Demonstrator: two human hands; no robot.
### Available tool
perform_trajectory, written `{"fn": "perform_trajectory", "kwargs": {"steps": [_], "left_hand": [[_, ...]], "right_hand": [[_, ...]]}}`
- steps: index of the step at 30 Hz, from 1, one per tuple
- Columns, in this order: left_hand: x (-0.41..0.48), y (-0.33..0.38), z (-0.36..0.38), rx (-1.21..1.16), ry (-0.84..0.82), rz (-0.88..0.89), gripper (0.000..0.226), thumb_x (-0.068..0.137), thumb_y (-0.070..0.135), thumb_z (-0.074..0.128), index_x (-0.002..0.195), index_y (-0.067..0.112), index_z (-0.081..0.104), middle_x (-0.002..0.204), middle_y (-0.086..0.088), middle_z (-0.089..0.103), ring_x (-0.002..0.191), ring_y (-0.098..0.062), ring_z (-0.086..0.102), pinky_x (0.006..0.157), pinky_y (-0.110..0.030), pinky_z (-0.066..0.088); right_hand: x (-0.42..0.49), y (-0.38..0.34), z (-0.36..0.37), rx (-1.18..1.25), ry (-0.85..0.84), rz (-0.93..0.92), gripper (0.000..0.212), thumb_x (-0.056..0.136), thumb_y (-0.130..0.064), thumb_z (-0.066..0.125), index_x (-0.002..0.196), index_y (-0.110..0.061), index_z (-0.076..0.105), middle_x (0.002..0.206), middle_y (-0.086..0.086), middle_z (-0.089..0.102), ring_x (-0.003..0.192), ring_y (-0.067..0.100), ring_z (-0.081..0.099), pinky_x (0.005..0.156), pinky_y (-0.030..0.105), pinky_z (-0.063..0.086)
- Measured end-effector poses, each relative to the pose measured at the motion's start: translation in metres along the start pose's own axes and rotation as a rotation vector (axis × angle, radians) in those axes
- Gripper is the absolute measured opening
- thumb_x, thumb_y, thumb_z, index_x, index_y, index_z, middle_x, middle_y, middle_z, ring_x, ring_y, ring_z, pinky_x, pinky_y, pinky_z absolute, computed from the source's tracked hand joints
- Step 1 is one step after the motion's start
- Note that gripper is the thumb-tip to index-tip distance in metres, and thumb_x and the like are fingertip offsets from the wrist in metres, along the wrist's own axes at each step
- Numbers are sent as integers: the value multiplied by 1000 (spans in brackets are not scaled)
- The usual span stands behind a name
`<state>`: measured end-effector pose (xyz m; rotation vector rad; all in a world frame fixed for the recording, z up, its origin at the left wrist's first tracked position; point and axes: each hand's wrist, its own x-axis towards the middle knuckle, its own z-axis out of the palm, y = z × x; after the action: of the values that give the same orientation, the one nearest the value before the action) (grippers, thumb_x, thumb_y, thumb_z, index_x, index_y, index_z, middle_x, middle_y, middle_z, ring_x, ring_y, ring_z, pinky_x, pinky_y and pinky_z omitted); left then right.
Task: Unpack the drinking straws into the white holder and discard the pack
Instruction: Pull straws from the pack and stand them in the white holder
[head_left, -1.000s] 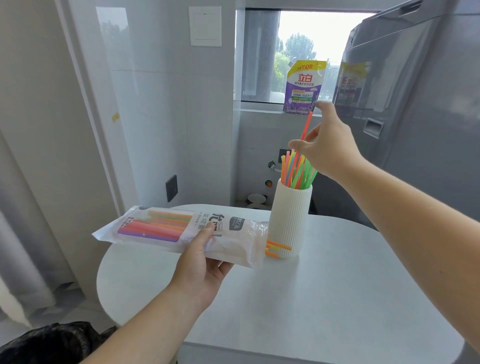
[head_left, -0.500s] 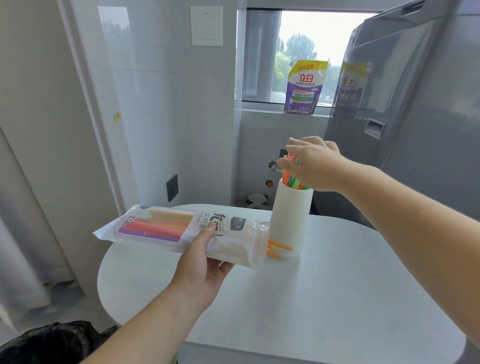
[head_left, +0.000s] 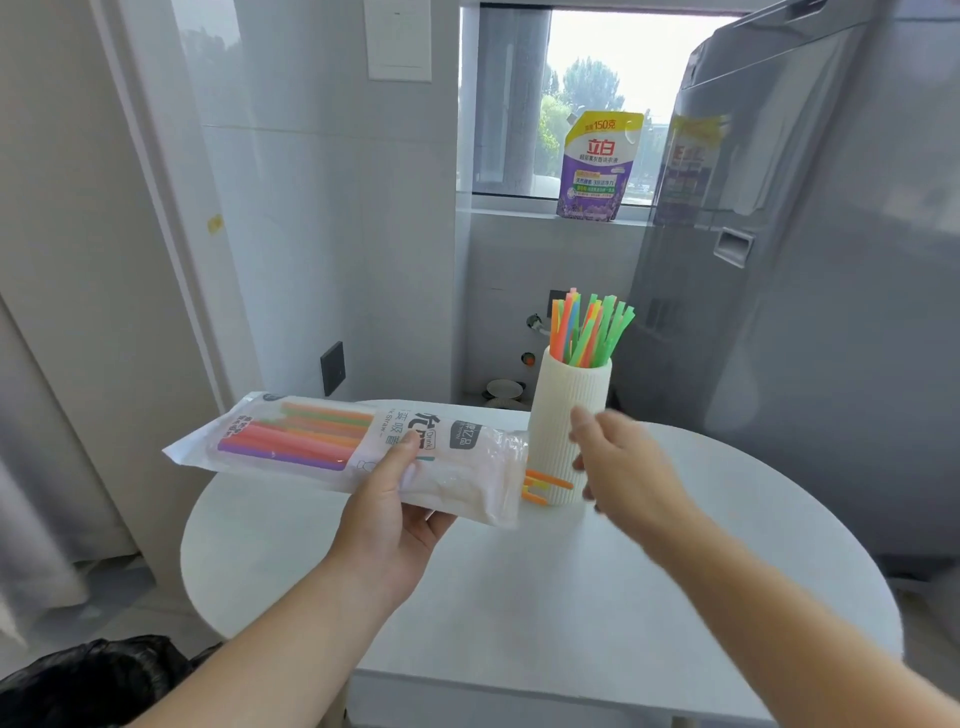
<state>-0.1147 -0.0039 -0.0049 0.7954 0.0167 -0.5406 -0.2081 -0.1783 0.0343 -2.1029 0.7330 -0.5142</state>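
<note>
My left hand (head_left: 392, 512) holds a clear plastic straw pack (head_left: 322, 444) level above the round white table (head_left: 571, 597); red, orange, green and purple straws fill its left half. A few orange straw ends (head_left: 545, 486) stick out of its open right end. The ribbed white holder (head_left: 563, 410) stands upright on the table with several green, orange and blue straws (head_left: 589, 330) fanned out of its top. My right hand (head_left: 626, 467), blurred, is in front of the holder's lower right, fingers apart and holding nothing.
A grey fridge (head_left: 810, 286) rises close behind the table on the right. A purple detergent pouch (head_left: 597, 166) sits on the window sill. A black bin bag (head_left: 88, 680) lies on the floor at bottom left. A tiled wall stands to the left.
My right hand pushed a red straw down into the holder, let go, and dropped to the holder's lower right. The pack and left hand stayed put.
</note>
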Motion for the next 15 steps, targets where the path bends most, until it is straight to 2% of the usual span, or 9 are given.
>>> {"fn": "perform_trajectory", "kwargs": {"steps": [2, 4, 7, 11, 15], "left_hand": [[-1, -1, 2, 26, -18, 20, 23, 96, 21, 66, 119, 21, 71, 113, -6, 79, 90, -20, 77, 65, -33, 64], [-2, -2, 3, 38, -30, 47, 24, 96, 21, 66, 120, 21, 70, 113, -5, 80, 92, -20, 77, 66, -33, 64], [-2, -3, 4, 50, -20, 83, 30, 96, 22, 67, 126, 21, 69, 113, -4, 79, 92, -19, 77, 69, -34, 64], [-2, -5, 3, 68, -6, 106, 31, 96, 21, 67, 127, 21, 68, 112, -4, 80, 90, -18, 77, 66, -34, 64], [-3, -5, 3, 73, -3, 118, 33, 96, 21, 67, 129, 21, 67, 115, -5, 79, 95, -20, 76, 66, -34, 64]], "right_hand": [[-11, 12, 12, 212, -166, 221, 43, 104, -48, 35, 101, -14, 61, 89, 10, 64, 59, 20, 58, 55, 33, 50], [-17, 17, 19, 380, -213, 306, 41, 105, -45, 37, 103, -13, 62, 84, 11, 62, 50, 17, 53, 51, 30, 47], [-22, 18, 26, 482, -196, 325, 36, 104, -40, 43, 102, -10, 62, 76, 11, 58, 47, 17, 48, 48, 29, 44], [-26, 13, 32, 573, -163, 328, 30, 103, -31, 48, 101, -5, 63, 66, 9, 56, 44, 17, 45, 44, 27, 40], [-27, 12, 33, 618, -154, 295, 23, 102, -25, 50, 102, -9, 67, 67, 8, 54, 44, 16, 44, 42, 24, 38]]}}
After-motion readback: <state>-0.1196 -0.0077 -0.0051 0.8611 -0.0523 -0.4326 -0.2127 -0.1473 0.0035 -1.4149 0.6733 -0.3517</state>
